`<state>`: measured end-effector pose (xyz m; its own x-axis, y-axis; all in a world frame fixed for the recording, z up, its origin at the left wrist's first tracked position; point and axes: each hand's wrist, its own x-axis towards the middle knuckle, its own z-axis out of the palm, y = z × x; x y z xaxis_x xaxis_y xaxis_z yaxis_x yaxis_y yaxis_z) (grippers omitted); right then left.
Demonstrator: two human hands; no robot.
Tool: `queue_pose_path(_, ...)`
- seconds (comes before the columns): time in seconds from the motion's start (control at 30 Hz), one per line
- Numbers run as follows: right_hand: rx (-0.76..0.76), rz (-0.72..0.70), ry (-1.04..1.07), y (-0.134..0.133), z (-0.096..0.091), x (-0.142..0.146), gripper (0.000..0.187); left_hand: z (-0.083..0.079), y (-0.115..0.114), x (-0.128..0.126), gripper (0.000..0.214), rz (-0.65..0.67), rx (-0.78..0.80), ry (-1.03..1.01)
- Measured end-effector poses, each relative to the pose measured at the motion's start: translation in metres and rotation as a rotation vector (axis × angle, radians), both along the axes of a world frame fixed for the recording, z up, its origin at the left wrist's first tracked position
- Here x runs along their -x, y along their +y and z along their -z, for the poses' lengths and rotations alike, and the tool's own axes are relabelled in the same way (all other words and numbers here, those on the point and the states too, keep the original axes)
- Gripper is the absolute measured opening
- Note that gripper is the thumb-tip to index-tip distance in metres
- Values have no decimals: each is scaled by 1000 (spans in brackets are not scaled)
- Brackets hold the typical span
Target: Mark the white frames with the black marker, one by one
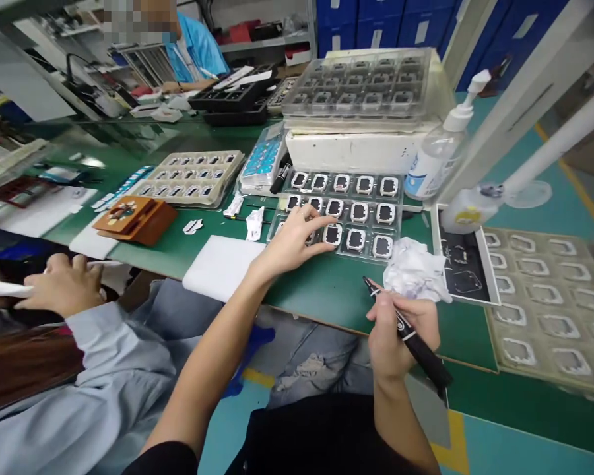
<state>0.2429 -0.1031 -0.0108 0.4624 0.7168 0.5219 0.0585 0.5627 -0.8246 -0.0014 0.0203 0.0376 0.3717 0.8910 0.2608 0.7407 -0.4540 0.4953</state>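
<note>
My left hand (297,241) reaches over a clear plastic tray (346,198) on the green bench. Its thumb and index finger sit at the lower and upper edges of one silver watch case (332,235) in the front row, gripping it. Several more cases of the same kind lie in rows in that tray; some are partly hidden behind the hand. In my right hand (400,326) is a black marker pen (416,346), its tip directed up and left, apart from the tray. A crumpled white tissue (418,269) lies beside this hand.
A white-rimmed box (495,290) with a bottle (468,210) stands at right, near another tray of frames (544,290). Behind are a pump bottle (433,161) and stacked trays (359,86). A white pad (222,264) and wooden block (138,218) lie left, near a co-worker's hand (66,287).
</note>
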Motion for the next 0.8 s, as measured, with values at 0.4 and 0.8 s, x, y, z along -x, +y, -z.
queue_pose_path(0.4,13,-14,117,2,5,-5,22,13,-26,-5,64,5,-123,-297)
queue_pose_path(0.8,63,-27,92,-4,6,-9,24,6,-5,-2,64,109,-272,-132)
